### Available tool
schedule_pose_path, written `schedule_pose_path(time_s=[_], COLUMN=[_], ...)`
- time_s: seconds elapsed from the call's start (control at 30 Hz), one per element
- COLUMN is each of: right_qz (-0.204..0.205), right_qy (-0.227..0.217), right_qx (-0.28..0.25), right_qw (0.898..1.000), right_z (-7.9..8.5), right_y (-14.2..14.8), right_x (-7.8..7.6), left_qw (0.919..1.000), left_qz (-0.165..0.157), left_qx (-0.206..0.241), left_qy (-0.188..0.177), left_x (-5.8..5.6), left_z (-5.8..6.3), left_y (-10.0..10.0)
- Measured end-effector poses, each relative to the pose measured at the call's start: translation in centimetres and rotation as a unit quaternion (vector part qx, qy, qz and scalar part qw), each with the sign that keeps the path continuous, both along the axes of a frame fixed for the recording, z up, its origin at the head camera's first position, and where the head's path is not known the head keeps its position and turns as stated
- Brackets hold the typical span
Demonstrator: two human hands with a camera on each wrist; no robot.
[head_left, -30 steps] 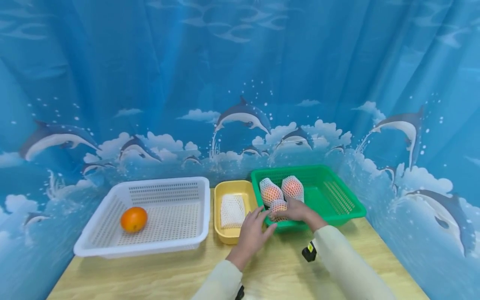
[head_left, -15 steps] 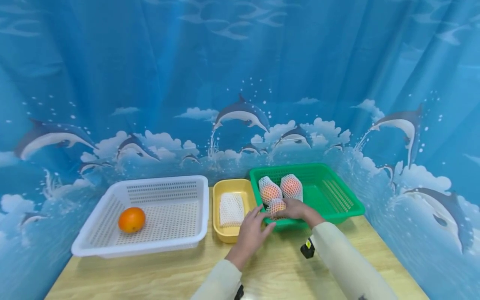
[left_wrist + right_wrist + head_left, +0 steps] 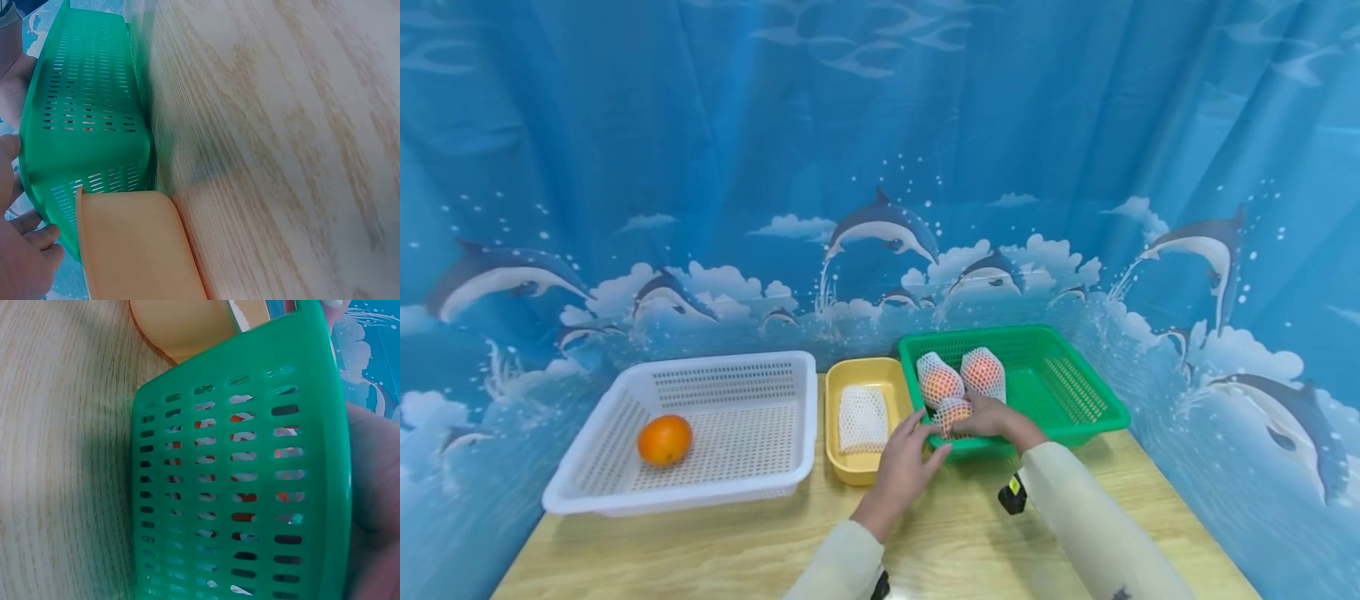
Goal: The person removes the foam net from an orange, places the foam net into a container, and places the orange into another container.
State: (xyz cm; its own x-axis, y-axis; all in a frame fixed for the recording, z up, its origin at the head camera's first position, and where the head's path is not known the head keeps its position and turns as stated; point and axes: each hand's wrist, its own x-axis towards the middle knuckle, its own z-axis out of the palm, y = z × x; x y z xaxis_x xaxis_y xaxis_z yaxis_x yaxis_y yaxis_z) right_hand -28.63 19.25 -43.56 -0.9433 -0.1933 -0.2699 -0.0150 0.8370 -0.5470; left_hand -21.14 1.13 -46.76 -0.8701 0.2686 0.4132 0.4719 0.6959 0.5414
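Observation:
At the near left corner of the green basket (image 3: 1060, 429), my right hand (image 3: 996, 418) reaches over the rim and holds an orange (image 3: 952, 414) in a white foam net. Its grip is partly hidden by the fingers and the basket wall. My left hand (image 3: 901, 468) is beside the same corner, fingers spread and lightly bent, fingertips right at the rim. Two more netted oranges, one on the left (image 3: 940, 383) and one behind (image 3: 983, 373), lie in the basket. The right wrist view shows orange and white through the slots of the basket wall (image 3: 250, 462).
A yellow tray (image 3: 854, 477) with a flat white foam net (image 3: 862, 419) stands against the green basket's left side. Further left, a white basket (image 3: 681, 498) holds one bare orange (image 3: 664, 441). All stand on a wooden table (image 3: 700, 554) before a blue dolphin curtain (image 3: 737, 150).
The head view has shifted slightly. Both hands stay at the green basket's near left corner, and the fruit keeps its place.

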Motion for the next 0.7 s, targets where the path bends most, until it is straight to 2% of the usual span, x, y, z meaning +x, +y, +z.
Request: schedule_pose_path(time_s=[0.47,0.7], right_qz=[-0.008,-0.016], right_qy=[0.055,0.041], right_qx=[-0.003,-0.016], right_qw=[0.998,0.999], right_z=[0.76,0.02], right_y=[0.39,0.26], right_x=[0.11,-0.14], left_qw=[0.9999,0.9999], left_qz=[0.005,0.004], left_qx=[0.003,0.006], left_qy=[-0.010,-0.013], left_x=[0.05,0.15], left_z=[0.10,0.17], left_y=[0.07,0.13])
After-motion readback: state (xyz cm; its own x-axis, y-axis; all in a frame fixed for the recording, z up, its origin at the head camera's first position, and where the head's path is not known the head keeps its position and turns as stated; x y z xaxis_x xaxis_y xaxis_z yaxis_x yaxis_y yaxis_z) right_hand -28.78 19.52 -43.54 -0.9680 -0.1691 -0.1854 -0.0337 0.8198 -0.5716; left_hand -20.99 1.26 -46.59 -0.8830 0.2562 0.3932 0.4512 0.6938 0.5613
